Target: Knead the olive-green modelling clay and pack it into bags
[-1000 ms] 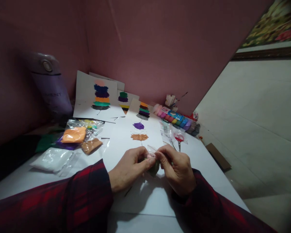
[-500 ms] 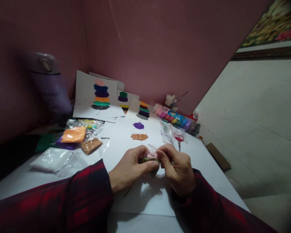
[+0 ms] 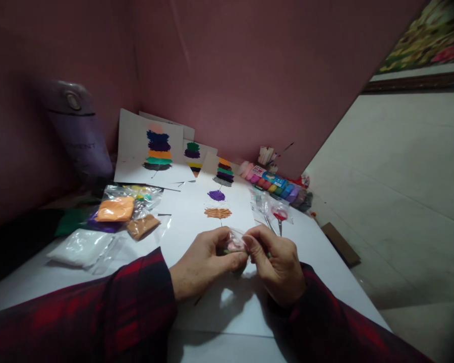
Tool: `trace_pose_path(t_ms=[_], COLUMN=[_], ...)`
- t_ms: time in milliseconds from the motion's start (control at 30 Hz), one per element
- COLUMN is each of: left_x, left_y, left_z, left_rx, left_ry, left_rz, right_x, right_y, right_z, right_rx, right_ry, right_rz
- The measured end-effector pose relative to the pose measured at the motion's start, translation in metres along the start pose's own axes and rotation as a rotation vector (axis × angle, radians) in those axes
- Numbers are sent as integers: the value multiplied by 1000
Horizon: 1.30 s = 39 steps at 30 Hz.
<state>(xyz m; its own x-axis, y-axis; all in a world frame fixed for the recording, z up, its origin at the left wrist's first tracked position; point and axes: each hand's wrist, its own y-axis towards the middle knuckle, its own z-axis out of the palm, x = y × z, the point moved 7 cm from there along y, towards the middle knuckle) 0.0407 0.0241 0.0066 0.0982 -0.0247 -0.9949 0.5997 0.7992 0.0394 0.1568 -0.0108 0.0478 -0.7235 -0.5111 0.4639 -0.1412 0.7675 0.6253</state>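
My left hand (image 3: 204, 264) and my right hand (image 3: 278, 264) meet over a white sheet (image 3: 227, 302) near the table's front edge. Both pinch a small clear plastic bag (image 3: 234, 243) with pink clay inside and something dark green beneath it. The fingers of both hands are closed on the bag. Both arms wear red and black checked sleeves. Just beyond the hands, the sheet bears an orange clay patch (image 3: 217, 213) and a purple clay patch (image 3: 216, 195).
Bags of orange clay (image 3: 115, 209), brown clay (image 3: 142, 227) and white clay (image 3: 83, 248) lie at left. Red-handled scissors (image 3: 280, 217) and a row of coloured clay tubs (image 3: 280, 187) sit at right. Finished sheets (image 3: 151, 148) lean on the wall beside a purple bottle (image 3: 79, 133).
The bag has been worked slightly between the fingertips and sits a bit lower between the thumbs. Hands stay in the same place.
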Motion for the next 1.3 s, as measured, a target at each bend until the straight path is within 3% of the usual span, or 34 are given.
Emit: trace_pose_path(t_ms=[433,1300], left_x=[-7,3], left_y=[1,3], left_z=[-11,-7], left_rx=[-96,-56], left_ry=[119,38], left_rz=[127,65], right_x=[3,1], right_y=[0,-1], right_z=[0,4], right_rx=[-6,25], right_ry=[40,4], right_rz=[1,-21])
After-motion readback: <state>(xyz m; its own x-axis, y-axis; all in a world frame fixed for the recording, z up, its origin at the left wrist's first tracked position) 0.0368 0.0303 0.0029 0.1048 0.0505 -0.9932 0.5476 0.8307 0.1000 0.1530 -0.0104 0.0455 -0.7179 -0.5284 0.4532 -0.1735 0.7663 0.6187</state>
